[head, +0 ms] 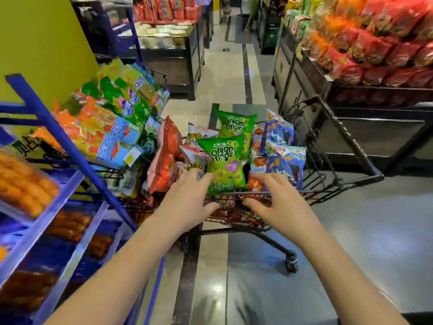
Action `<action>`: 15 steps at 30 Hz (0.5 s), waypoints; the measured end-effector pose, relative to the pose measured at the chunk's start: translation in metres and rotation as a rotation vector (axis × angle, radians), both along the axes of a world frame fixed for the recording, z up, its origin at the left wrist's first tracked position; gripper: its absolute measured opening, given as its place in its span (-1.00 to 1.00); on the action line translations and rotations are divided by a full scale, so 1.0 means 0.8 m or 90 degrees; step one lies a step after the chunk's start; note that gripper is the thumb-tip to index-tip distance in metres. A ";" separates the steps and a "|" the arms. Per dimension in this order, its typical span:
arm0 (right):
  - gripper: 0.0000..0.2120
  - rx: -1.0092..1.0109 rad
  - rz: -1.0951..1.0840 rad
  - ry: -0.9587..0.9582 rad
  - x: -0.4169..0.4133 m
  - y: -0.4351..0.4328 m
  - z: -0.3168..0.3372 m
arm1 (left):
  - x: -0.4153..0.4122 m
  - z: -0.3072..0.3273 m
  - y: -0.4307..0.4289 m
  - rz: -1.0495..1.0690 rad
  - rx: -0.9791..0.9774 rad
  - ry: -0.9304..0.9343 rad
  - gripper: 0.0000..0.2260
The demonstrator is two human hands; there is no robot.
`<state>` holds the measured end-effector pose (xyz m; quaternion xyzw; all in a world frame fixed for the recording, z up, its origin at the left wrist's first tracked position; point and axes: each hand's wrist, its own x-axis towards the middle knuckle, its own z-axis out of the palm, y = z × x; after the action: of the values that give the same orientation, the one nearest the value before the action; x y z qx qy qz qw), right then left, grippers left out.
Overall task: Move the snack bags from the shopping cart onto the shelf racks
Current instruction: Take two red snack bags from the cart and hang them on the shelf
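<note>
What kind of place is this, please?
Most likely a supermarket snack aisle: a black wire shopping cart full of snack bags, a blue metal shelf rack with packaged food, and a long display of red bags.

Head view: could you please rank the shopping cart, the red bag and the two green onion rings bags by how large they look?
1. shopping cart
2. red bag and nearer green bag: too alike to rank
3. farther green bag: looks smaller, though it sits farther away and is partly covered
</note>
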<state>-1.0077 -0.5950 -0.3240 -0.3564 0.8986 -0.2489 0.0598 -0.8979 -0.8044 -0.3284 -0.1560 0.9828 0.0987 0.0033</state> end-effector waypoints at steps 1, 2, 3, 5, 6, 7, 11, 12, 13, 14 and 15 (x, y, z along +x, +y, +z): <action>-0.39 0.001 0.000 -0.006 -0.011 -0.007 -0.002 | -0.012 -0.002 -0.007 -0.002 0.006 -0.004 -0.32; -0.39 0.000 0.002 -0.012 -0.023 -0.015 -0.004 | -0.024 -0.004 -0.014 -0.002 0.011 -0.007 -0.31; -0.39 -0.001 0.005 -0.016 -0.035 -0.023 -0.005 | -0.036 -0.005 -0.021 0.000 0.015 -0.010 -0.31; -0.40 -0.001 0.020 -0.024 -0.060 -0.039 -0.009 | -0.057 -0.007 -0.035 0.012 0.020 -0.013 -0.30; -0.40 -0.001 0.031 -0.026 -0.074 -0.048 -0.012 | -0.067 -0.008 -0.041 0.021 0.023 -0.013 -0.30; -0.41 -0.001 0.044 -0.027 -0.087 -0.058 -0.016 | -0.076 -0.011 -0.048 0.033 0.026 -0.013 -0.30; -0.42 -0.002 0.108 -0.029 -0.133 -0.104 -0.027 | -0.097 -0.023 -0.073 0.095 0.033 -0.035 -0.31; -0.41 0.003 0.129 -0.026 -0.142 -0.118 -0.029 | -0.099 -0.025 -0.080 0.110 0.033 -0.045 -0.31; -0.40 0.009 0.149 -0.021 -0.151 -0.134 -0.029 | -0.100 -0.026 -0.089 0.128 0.034 -0.055 -0.32; -0.39 0.013 0.169 -0.016 -0.158 -0.150 -0.029 | -0.100 -0.026 -0.098 0.148 0.035 -0.063 -0.32; -0.38 0.016 0.188 -0.011 -0.164 -0.167 -0.028 | -0.099 -0.026 -0.108 0.169 0.034 -0.069 -0.32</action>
<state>-1.1390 -0.7282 -0.3463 -0.4818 0.8389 -0.2289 0.1083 -0.9774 -0.8906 -0.3493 -0.2898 0.9489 0.1157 0.0477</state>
